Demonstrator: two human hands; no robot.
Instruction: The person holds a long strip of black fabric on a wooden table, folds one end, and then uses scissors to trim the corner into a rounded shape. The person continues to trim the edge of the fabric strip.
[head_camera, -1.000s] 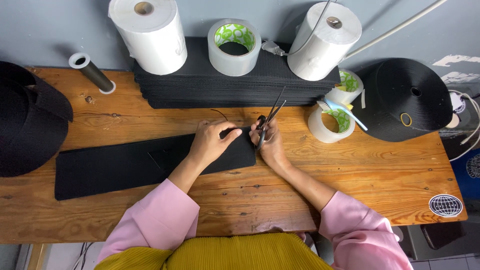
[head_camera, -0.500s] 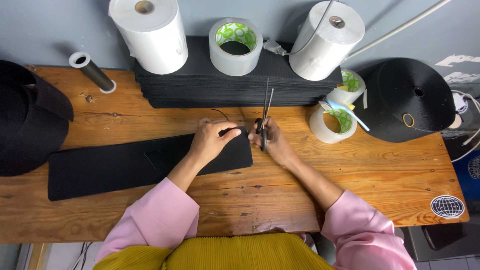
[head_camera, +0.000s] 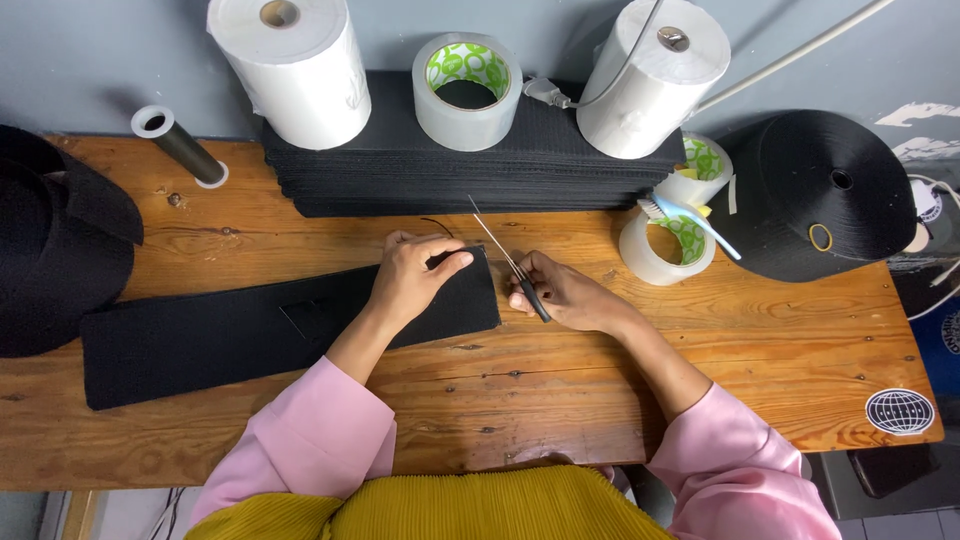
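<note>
head view, left hand (head_camera: 415, 280) hiding black strip (head_camera: 250, 330) end, scissors (head_camera: 510, 262) handles buried in right hand (head_camera: 565, 297)

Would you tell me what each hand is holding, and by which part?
The right hand grips scissors by the dark handles; the left hand presses on the black fabric strip near its right end.

The wooden bench (head_camera: 560, 400) carries a long black fabric strip (head_camera: 230, 335), a stack of black sheets (head_camera: 440, 180), tape rolls (head_camera: 665, 250) and a black webbing spool (head_camera: 830, 195).
</note>
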